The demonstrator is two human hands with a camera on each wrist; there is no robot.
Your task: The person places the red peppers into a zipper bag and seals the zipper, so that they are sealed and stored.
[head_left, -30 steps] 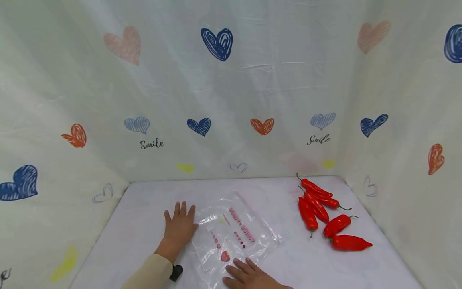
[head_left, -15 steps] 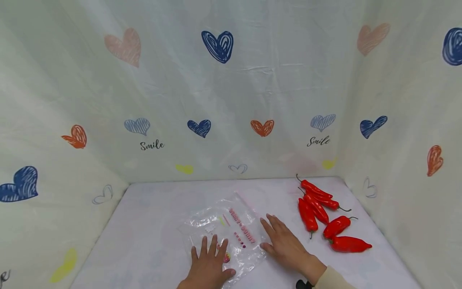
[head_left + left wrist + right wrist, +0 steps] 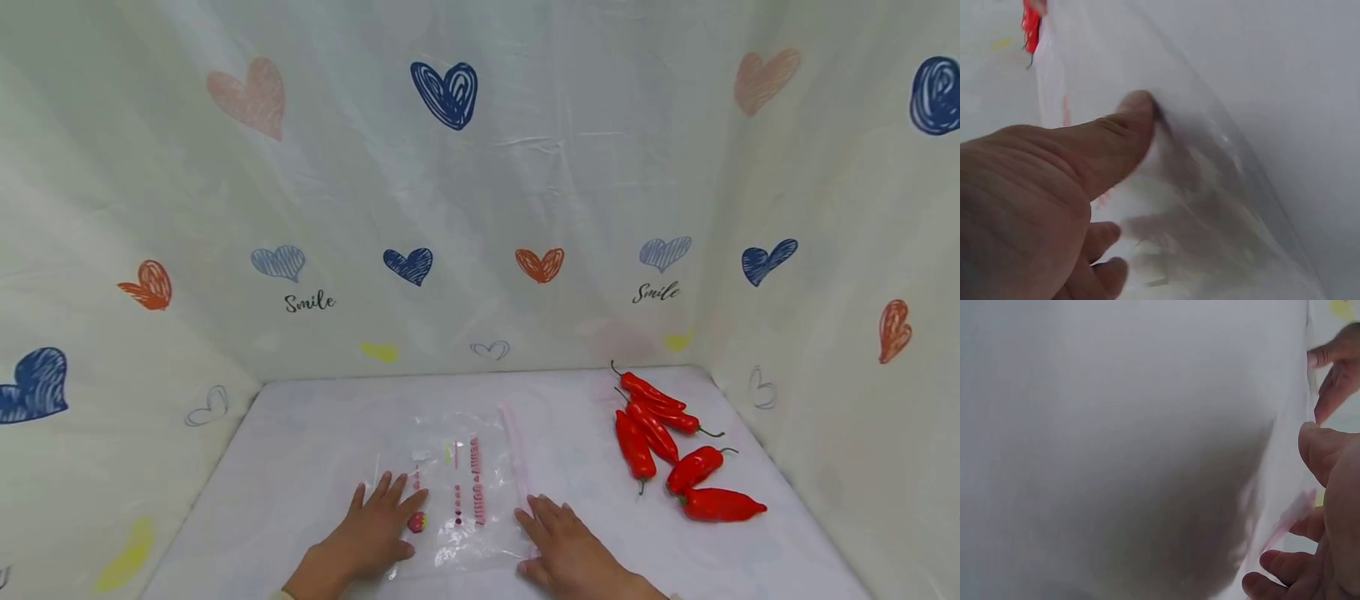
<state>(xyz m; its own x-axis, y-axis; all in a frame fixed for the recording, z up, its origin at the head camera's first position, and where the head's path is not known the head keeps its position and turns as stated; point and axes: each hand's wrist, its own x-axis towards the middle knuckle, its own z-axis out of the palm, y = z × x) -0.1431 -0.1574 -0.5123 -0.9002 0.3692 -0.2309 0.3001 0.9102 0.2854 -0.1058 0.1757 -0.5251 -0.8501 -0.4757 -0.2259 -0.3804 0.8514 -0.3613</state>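
Observation:
A clear plastic zip bag (image 3: 498, 500), printed with pink lettering and a small strawberry, lies flat on the table with its pink zip strip (image 3: 517, 450) at the right. On its left side rests my left hand (image 3: 372, 527), fingers spread; the left wrist view shows the left thumb (image 3: 1110, 147) against the clear film. My right hand (image 3: 566, 546) touches the lower right corner by the pink strip, its fingers fairly straight. Part of the print is hidden beneath the left hand.
Several red peppers (image 3: 651, 429) with stems lie in a loose group at the right of the white table (image 3: 315, 433). A pale curtain (image 3: 487, 192) with printed hearts encloses the back and sides.
The bag has turned, so its print and pink strip now run nearly straight away from me. My left hand has moved left since half a second ago; the right hand has come nearer.

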